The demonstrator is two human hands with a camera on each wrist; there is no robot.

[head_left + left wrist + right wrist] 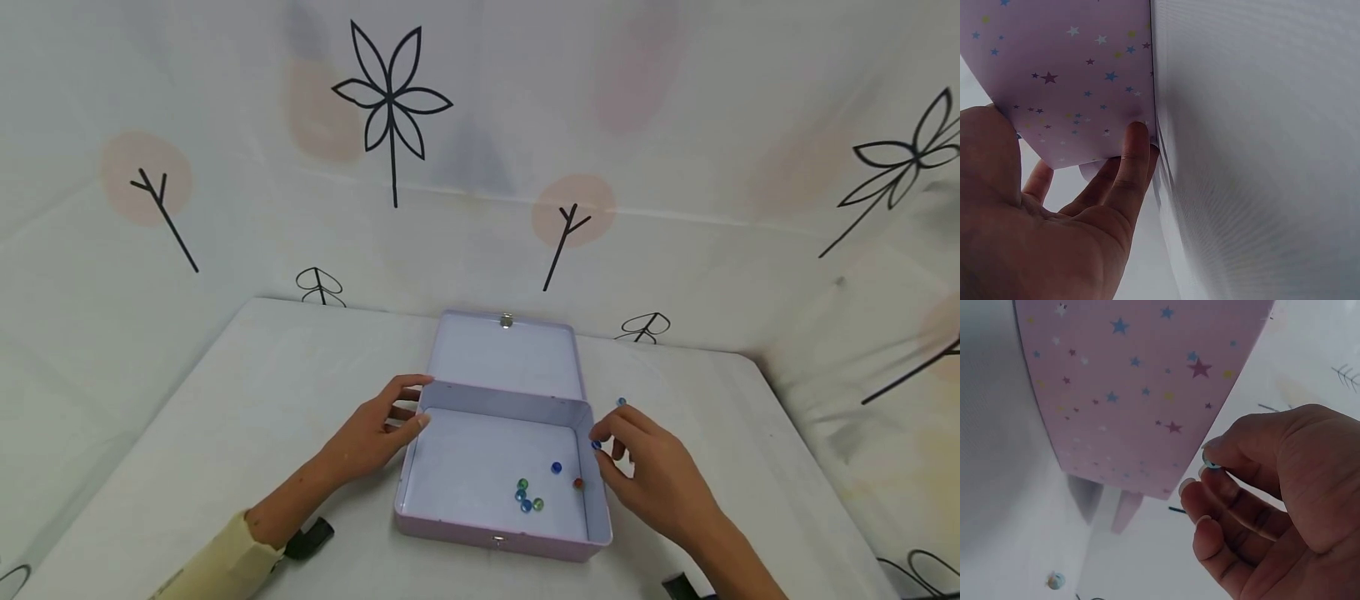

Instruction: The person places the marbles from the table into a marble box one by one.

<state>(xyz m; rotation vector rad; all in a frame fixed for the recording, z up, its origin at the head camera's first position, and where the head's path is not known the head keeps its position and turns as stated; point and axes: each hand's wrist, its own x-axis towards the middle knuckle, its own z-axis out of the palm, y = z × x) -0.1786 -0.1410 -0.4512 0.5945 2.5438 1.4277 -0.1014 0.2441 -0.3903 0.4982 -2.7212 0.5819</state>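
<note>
A lilac tin box (465,467) stands with its lid (504,354) folded back. My left hand (371,433) holds its left wall near the hinge, with the thumb over the rim and fingers along the star-printed outside (1079,81). Beside the right wall, my right hand (660,475) pinches a blue marble (596,445) between thumb and index fingertip, close to the rim; the right wrist view shows the marble (1211,461) mostly covered. Inside lie several marbles, among them a dark blue one (557,467), a reddish-brown one (578,483) and a green one (522,483).
One light blue marble (622,402) lies on the white-covered table (300,358), outside the box and beyond my right hand. A pale cloth backdrop (480,167) with drawn leaves rises behind the table. The box's front clasp (498,541) faces me.
</note>
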